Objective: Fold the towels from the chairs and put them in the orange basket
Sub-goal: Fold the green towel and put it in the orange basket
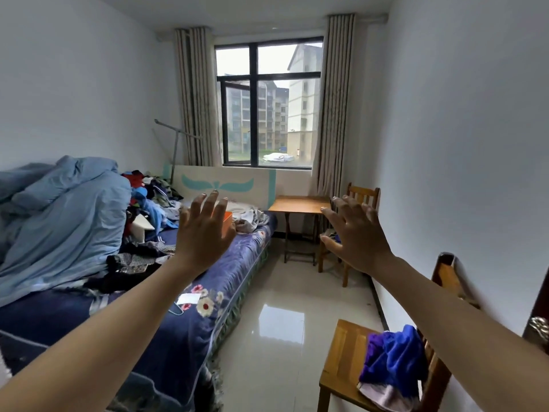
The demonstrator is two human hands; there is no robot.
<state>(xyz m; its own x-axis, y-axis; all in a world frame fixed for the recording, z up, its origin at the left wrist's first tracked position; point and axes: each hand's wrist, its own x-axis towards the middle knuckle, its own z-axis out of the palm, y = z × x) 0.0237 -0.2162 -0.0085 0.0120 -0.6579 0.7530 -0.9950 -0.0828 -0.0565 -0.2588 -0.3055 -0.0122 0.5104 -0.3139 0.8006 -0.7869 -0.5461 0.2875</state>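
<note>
My left hand (205,230) and right hand (356,233), mid-frame, fingers released and empty, apparently readying a start; towels (392,358) heaped lower right on chair (341,358).

Bed (184,331) along left wall, clothes pile (148,197) on its left side, basket (228,217) on bed further back. Counter (297,203) right of bed's far end, below window (267,105). Far chair (364,193) just right of counter. Near chair (341,367) front right, towel (392,361) on seat.
</note>
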